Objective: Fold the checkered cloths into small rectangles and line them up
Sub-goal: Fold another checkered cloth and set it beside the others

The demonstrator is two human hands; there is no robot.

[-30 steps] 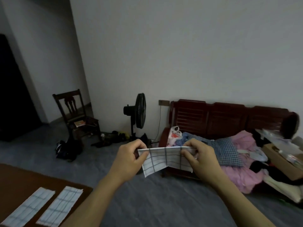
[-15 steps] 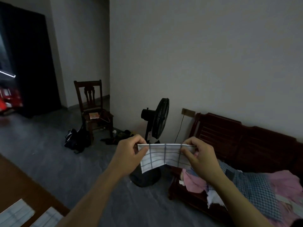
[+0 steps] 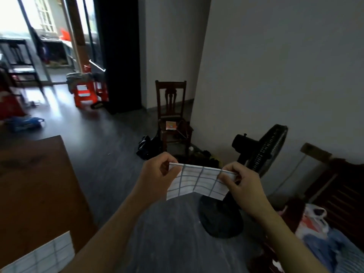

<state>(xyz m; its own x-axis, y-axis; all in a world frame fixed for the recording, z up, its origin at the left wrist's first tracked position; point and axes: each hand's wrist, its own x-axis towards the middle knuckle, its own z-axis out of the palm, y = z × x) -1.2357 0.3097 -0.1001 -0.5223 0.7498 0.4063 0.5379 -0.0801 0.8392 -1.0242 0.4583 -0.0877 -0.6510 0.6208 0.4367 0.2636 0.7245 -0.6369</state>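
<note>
A folded white cloth with a dark grid (image 3: 197, 182) is held up in the air, well to the right of the brown table (image 3: 37, 186); its lower edge sags into two flaps. A second checkered cloth (image 3: 42, 255) lies flat on the table's near corner.

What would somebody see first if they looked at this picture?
Right in the middle, two hands, the left hand and the right hand, pinch a checkered cloth up in the air. Behind it stands a black fan on the floor. Another checkered cloth lies on the brown table at bottom left.
</note>
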